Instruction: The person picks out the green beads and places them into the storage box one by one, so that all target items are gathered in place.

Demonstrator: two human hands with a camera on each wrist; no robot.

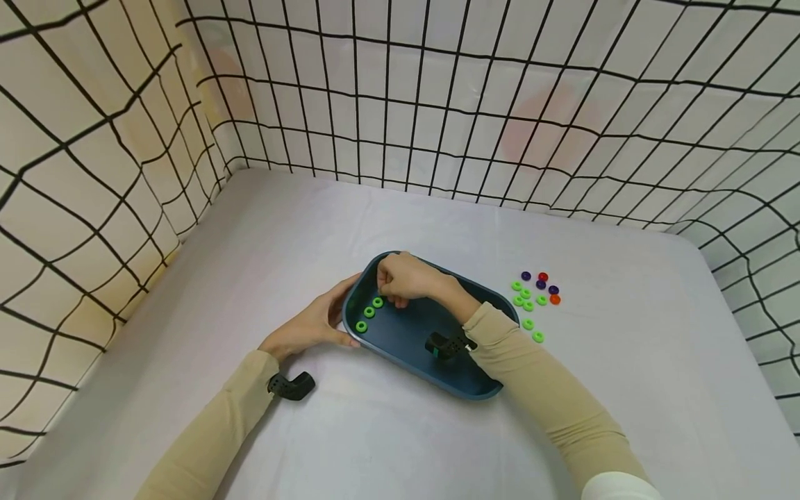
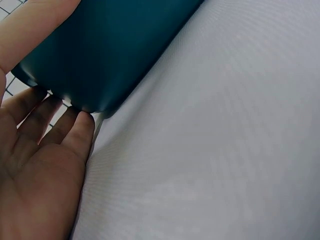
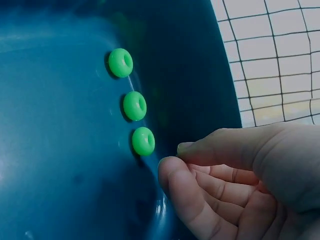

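Note:
A dark blue tray (image 1: 406,351) lies on the white surface. My left hand (image 1: 319,319) grips its left end from outside, fingers along one side and thumb on the other; the left wrist view shows fingertips against the tray wall (image 2: 100,55). Inside, three green ring beads (image 3: 135,106) sit in a row along the left end wall. My right hand (image 1: 409,276) is inside the tray by the far end of that row. Its thumb and forefinger (image 3: 175,187) meet at the tips, with the other fingers curled; whether a bead is hidden between them, I cannot tell.
Several loose green beads (image 1: 528,305) lie on the white surface right of the tray, among a few purple beads (image 1: 540,285) and a red bead (image 1: 543,277) and an orange bead (image 1: 555,299). Black wire mesh (image 1: 387,104) walls the back and both sides.

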